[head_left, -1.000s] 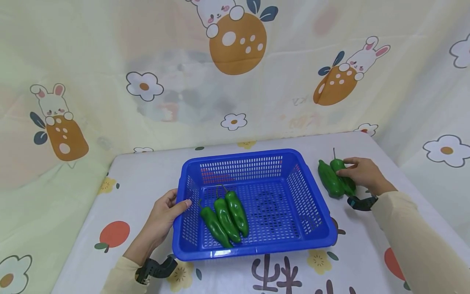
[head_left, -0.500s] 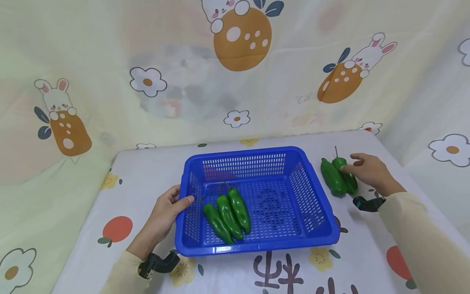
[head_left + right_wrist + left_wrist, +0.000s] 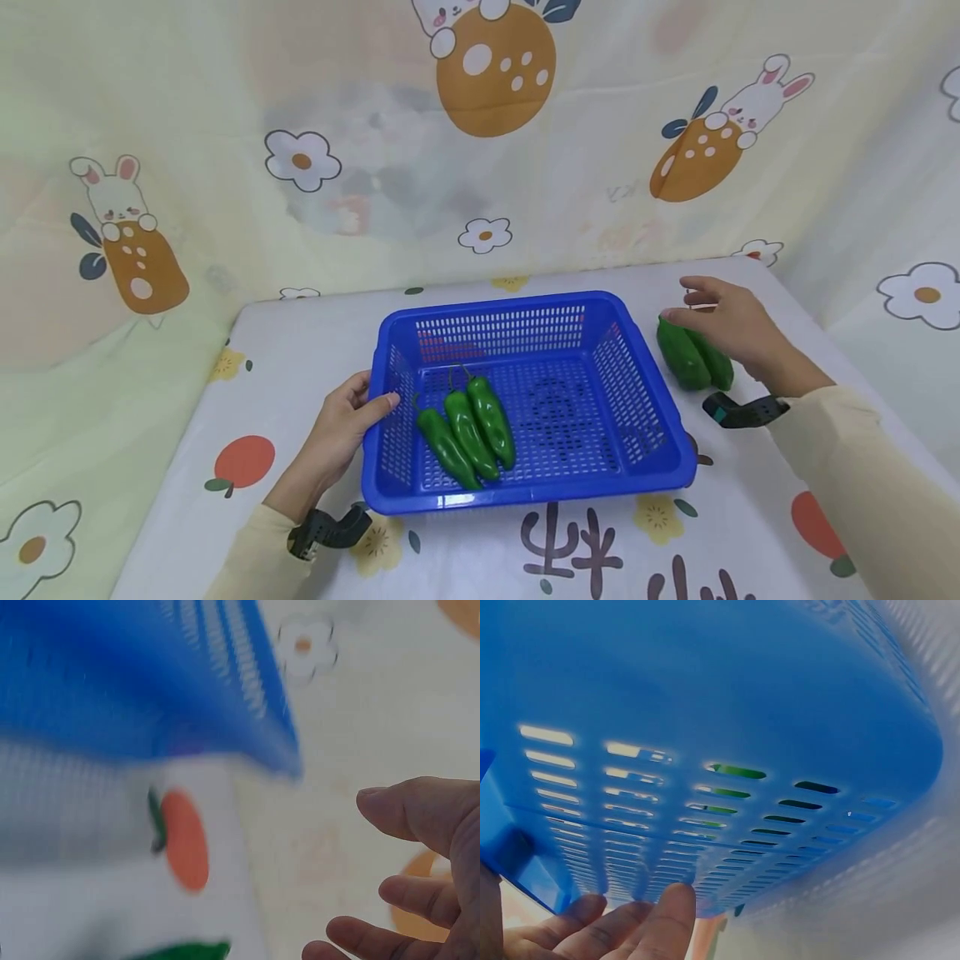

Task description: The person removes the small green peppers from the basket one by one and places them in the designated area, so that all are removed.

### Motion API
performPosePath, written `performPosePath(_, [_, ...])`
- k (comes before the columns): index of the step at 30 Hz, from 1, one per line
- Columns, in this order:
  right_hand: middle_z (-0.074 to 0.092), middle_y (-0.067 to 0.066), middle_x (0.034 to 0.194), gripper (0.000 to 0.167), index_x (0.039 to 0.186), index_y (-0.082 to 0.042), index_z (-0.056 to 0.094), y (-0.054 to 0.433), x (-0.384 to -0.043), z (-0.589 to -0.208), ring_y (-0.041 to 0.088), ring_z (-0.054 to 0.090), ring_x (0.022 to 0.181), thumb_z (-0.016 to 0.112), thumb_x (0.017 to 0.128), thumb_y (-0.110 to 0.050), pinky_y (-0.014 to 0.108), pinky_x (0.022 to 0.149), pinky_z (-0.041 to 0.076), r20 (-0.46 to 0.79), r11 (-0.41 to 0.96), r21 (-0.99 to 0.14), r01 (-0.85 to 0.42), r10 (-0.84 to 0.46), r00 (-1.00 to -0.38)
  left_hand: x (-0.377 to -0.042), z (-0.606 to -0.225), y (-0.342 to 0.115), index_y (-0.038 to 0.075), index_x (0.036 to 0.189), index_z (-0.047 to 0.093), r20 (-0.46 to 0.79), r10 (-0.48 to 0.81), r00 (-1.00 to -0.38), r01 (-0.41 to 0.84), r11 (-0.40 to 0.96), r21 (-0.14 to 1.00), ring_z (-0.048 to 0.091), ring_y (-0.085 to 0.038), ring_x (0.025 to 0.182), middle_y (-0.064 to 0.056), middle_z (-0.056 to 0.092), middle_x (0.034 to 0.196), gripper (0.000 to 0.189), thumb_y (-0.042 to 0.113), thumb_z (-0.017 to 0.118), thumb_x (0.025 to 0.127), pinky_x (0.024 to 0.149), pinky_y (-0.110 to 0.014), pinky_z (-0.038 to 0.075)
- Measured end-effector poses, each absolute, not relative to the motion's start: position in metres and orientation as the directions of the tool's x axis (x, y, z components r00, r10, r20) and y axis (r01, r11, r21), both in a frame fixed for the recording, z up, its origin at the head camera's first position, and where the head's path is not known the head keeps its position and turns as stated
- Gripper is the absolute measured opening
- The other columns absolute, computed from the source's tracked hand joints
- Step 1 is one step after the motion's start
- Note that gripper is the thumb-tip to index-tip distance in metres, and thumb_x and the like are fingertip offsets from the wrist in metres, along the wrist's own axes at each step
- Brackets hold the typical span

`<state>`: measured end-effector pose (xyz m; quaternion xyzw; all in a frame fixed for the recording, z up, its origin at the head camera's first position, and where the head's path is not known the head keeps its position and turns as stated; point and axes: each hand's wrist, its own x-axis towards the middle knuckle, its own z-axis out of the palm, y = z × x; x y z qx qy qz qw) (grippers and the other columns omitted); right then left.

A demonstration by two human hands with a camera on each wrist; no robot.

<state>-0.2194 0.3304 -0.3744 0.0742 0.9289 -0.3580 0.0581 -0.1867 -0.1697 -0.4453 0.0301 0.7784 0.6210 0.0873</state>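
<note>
My left hand (image 3: pixel 336 429) holds the left side of a blue plastic basket (image 3: pixel 637 485), thumb over the rim; the left wrist view shows fingers (image 3: pixel 673 919) against its slotted outer wall. Three long green peppers (image 3: pixel 467 435) lie side by side on the left of the basket floor. Outside, to the right, two green peppers (image 3: pixel 681 357) lie together on the table. Above them, partly covering them in the head view, is my right hand (image 3: pixel 738 329). In the right wrist view its thumb and fingers (image 3: pixel 367 941) are spread apart and hold nothing.
A white printed cloth (image 3: pixel 300 358) covers the table. Behind it hangs a curtain (image 3: pixel 390 192) with rabbit and flower prints. The basket's right wall stands between its inside and the two outer peppers.
My right hand had its fingers on the outer peppers; it has come off them and risen, away from me. The left hand keeps its hold on the basket.
</note>
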Motion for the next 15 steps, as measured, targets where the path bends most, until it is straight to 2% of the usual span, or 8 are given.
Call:
performPosePath(5, [0.039, 0.032, 0.158, 0.087, 0.164, -0.003, 0.025, 0.293, -0.211, -0.359, 0.056, 0.041, 0.141, 0.066, 0.1, -0.045, 0.073, 0.104, 0.044, -0.094, 0.717, -0.69, 0.096, 0.042, -0.995, -0.188, -0.443, -0.168, 0.001, 0.147, 0.05, -0.092, 0.159, -0.983, -0.055, 0.223, 0.973, 0.071, -0.034, 0.112, -0.023, 0.067, 0.13, 0.051, 0.021, 0.066, 0.103, 0.097, -0.047, 0.059])
performPosePath(15, [0.052, 0.025, 0.149, 0.07, 0.158, -0.007, 0.041, 0.229, -0.204, -0.353, 0.045, 0.052, 0.135, 0.07, 0.1, -0.033, 0.065, 0.104, 0.05, -0.068, 0.648, -0.76, -0.049, -0.154, -0.986, -0.186, -0.444, -0.167, 0.001, 0.147, 0.05, -0.096, 0.145, -0.985, -0.061, 0.226, 0.972, 0.071, -0.034, 0.113, -0.023, 0.067, 0.131, 0.052, 0.022, 0.067, 0.103, 0.098, -0.048, 0.058])
